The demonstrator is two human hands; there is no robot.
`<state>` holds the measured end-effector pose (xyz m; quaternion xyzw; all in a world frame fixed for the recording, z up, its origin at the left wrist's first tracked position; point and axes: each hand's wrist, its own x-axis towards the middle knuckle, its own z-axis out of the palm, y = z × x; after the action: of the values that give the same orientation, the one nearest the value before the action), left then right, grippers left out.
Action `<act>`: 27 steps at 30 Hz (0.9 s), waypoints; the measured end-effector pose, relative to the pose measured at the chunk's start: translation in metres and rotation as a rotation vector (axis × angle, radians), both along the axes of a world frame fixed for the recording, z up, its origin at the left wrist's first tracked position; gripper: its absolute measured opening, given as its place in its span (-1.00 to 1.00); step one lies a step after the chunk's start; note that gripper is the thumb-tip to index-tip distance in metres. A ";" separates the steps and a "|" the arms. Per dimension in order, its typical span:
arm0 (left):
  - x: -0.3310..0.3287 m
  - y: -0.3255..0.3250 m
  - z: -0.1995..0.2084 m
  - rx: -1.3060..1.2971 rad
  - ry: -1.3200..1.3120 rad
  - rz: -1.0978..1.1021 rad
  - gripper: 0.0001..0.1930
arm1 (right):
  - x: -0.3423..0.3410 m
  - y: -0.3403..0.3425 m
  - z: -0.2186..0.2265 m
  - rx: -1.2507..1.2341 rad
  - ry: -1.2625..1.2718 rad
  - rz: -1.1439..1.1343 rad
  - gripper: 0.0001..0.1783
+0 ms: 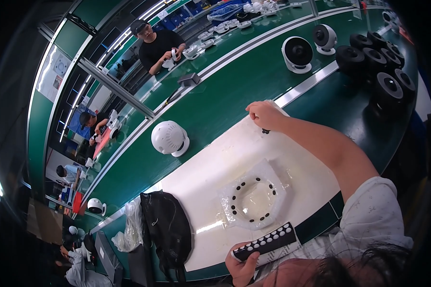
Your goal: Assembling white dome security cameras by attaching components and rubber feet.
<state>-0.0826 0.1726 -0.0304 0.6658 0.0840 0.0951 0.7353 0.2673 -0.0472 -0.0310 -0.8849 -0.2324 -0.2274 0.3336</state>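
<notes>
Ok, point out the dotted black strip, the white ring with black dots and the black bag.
Dotted black strip (pixel 265 242): head view, middle of its dotted face.
White ring (pixel 261 171): head view, upper rim.
Black bag (pixel 166 228): head view, middle.

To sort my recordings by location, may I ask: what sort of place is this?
Probably a factory assembly line: people work along a green worktop, with white devices and clustered black round parts.

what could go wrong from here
The left hand holds a black strip with white round dots close to the angular, translucent white ring; it might brush the small black dots there and, if loose, shift them. The black fabric bag lying partly on the white work surface could crowd that hand.
</notes>
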 end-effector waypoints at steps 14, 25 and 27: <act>0.001 0.009 -0.001 0.037 -0.050 -0.054 -0.69 | -0.002 -0.002 0.002 0.065 -0.007 0.018 -0.94; 0.025 0.010 0.002 0.158 0.248 -0.424 -0.63 | 0.010 0.001 -0.010 0.028 -0.022 -0.013 -0.96; 0.023 0.011 -0.005 0.148 0.250 -0.413 -0.63 | 0.009 0.001 -0.009 0.025 -0.017 -0.010 -0.96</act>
<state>-0.0593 0.1836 -0.0357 0.7276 0.0293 -0.1346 0.6720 0.2763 -0.0465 -0.0398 -0.8798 -0.2278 -0.2394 0.3417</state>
